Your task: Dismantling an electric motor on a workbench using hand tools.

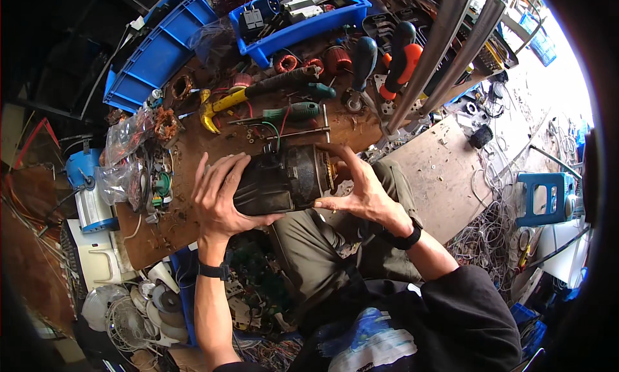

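Between my two hands is a dark, cylindrical electric motor (282, 180), lying on its side above the near edge of the wooden bench. My left hand (222, 190) wraps around its left end, the thumb along the underside. At the other end, my right hand (358, 190) grips the rim by a copper-coloured ring, thumb below and fingers above. Red and green wires rise from the motor's top. Just beyond it lie a green-handled screwdriver (293, 112) and a hammer (222, 104) with a yellow head and dark grip.
A blue bin (303, 36) of parts stands at the back, beside another blue crate (151, 59). Screwdrivers with dark (365, 56) and orange handles (405, 69) stand near two upright metal bars (429, 62). Copper coils (166, 123) lie at left. A blue stool (545, 198) and tangled cables are at right.
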`<action>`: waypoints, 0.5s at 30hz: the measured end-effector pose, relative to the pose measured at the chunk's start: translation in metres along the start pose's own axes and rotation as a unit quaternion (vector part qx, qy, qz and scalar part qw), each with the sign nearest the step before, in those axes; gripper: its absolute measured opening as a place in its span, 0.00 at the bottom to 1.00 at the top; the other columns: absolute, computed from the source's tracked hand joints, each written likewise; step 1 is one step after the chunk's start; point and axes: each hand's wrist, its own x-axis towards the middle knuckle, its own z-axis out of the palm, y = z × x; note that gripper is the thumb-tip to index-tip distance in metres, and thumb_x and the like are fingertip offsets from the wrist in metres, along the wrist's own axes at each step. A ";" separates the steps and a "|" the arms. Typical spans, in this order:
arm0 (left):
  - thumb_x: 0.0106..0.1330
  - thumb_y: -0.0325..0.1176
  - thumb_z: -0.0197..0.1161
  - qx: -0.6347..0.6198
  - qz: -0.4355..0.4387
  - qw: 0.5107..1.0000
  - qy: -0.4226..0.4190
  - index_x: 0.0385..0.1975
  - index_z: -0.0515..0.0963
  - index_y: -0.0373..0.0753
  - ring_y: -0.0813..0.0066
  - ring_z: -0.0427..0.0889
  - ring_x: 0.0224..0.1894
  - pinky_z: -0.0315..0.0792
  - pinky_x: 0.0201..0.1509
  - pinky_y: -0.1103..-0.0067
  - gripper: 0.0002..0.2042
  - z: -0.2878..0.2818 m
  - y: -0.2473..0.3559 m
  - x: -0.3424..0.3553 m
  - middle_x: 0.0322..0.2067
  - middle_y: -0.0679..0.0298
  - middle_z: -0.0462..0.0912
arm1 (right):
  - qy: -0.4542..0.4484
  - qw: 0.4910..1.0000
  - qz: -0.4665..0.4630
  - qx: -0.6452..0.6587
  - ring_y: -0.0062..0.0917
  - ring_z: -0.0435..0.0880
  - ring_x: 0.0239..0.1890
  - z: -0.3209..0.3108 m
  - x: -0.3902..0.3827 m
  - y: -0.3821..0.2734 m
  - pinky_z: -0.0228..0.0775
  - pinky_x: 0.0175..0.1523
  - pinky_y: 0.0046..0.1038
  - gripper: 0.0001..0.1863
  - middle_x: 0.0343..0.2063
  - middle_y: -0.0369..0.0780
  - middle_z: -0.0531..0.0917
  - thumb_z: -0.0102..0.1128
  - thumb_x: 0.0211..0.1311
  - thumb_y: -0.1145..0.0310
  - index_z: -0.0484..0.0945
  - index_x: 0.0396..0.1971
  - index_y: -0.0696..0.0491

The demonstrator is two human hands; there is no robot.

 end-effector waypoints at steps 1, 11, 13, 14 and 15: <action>0.45 0.72 0.77 0.002 0.002 1.000 0.002 0.54 0.84 0.36 0.55 0.87 0.53 0.68 0.74 0.49 0.46 0.000 0.000 0.000 0.50 0.57 0.87 | -0.001 0.999 0.025 -0.029 0.34 0.79 0.63 -0.001 -0.002 0.002 0.76 0.63 0.38 0.55 0.61 0.48 0.78 0.89 0.47 0.54 0.66 0.72 0.55; 0.46 0.73 0.76 0.005 -0.001 1.000 0.001 0.54 0.85 0.36 0.55 0.87 0.53 0.68 0.74 0.49 0.46 0.001 -0.001 -0.002 0.50 0.58 0.88 | 0.038 0.984 0.048 0.169 0.26 0.77 0.64 -0.005 -0.009 0.007 0.74 0.66 0.34 0.45 0.66 0.40 0.76 0.85 0.56 0.62 0.71 0.71 0.58; 0.46 0.73 0.76 0.005 0.001 1.000 0.007 0.54 0.85 0.36 0.56 0.87 0.53 0.68 0.74 0.50 0.46 0.001 -0.003 -0.004 0.51 0.58 0.88 | 0.030 0.986 0.069 0.146 0.26 0.77 0.64 -0.008 -0.007 0.000 0.73 0.67 0.33 0.43 0.65 0.40 0.77 0.84 0.56 0.63 0.72 0.70 0.59; 0.46 0.73 0.76 0.004 0.000 1.000 0.010 0.54 0.85 0.36 0.56 0.87 0.53 0.68 0.74 0.50 0.46 0.001 -0.003 -0.005 0.51 0.58 0.88 | 0.026 0.988 0.089 0.125 0.26 0.78 0.64 -0.009 -0.007 -0.002 0.72 0.68 0.33 0.42 0.64 0.41 0.78 0.83 0.57 0.65 0.73 0.70 0.59; 0.46 0.74 0.76 0.002 -0.001 1.000 0.011 0.53 0.85 0.36 0.56 0.87 0.53 0.68 0.74 0.50 0.46 0.000 -0.002 -0.004 0.51 0.59 0.88 | 0.025 0.988 0.090 0.122 0.26 0.78 0.64 -0.010 -0.006 -0.003 0.72 0.68 0.33 0.42 0.64 0.41 0.78 0.83 0.57 0.65 0.73 0.70 0.59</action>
